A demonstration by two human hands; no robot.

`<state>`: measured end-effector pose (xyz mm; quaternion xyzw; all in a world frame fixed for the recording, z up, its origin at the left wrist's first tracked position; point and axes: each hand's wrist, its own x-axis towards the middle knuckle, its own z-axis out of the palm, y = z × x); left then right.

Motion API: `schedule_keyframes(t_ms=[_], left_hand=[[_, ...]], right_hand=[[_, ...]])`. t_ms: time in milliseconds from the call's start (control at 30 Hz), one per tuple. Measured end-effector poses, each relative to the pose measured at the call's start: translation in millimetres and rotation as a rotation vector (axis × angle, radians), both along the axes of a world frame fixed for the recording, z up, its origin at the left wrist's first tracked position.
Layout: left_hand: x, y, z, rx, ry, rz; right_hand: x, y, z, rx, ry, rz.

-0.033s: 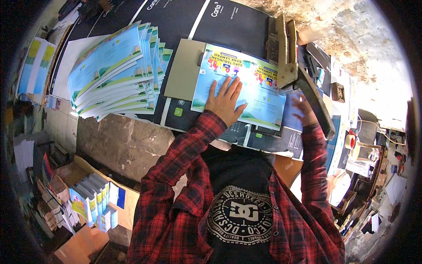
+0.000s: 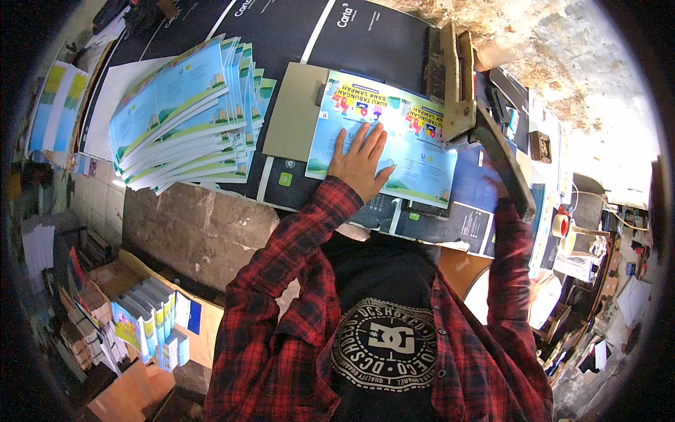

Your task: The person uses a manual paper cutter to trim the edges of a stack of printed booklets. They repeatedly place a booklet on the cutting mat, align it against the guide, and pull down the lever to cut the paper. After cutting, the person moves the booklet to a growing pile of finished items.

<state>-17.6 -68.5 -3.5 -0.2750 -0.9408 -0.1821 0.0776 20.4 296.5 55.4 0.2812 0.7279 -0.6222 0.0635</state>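
Observation:
My left hand [image 2: 360, 163] lies flat with fingers spread on a printed colour cover sheet [image 2: 422, 169], blue with yellow and green. Under the sheet's left side, a flat grey-beige board [image 2: 287, 123] sticks out. At the sheet's right end stands a metal bench tool [image 2: 460, 105] with a long black lever [image 2: 510, 162] slanting towards me. My right hand [image 2: 493, 179] is beside and partly behind that lever, smeared by motion; whether it touches the lever is hidden. A fanned stack of similar printed sheets [image 2: 176, 112] rests to the left.
Dark printed boards [image 2: 373, 35] cover the table. Below left, a cardboard box [image 2: 200, 327] holds several bound booklets [image 2: 144, 313]. At the right are a roll of tape [image 2: 560, 225] and a small dark block [image 2: 541, 147]. A stained wall [image 2: 562, 35] rises behind the tool.
My right hand has shifted slightly right and towards me, away from the sheet's right end. My left hand and the sheet stay in place.

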Motion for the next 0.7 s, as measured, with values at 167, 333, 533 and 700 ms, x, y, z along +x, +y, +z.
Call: schedule_keyframes(t_ms=[167,333,533,700], left_hand=[[-1,0,2,-0.015,0.007,-0.002],[-5,-2,6,-0.026,0.017,-0.022],[-3,1,2,0.024,-0.006,-0.021],[-1,0,7,0.033,-0.012,-0.015]], right_hand=[[-26,-102,215,0.464,0.243,0.203],[-10,-133,168,0.896,0.270,0.745],[28,-155,105,1.098,0.367,0.527],[32,-167,36,1.250,0.541,0.349]])
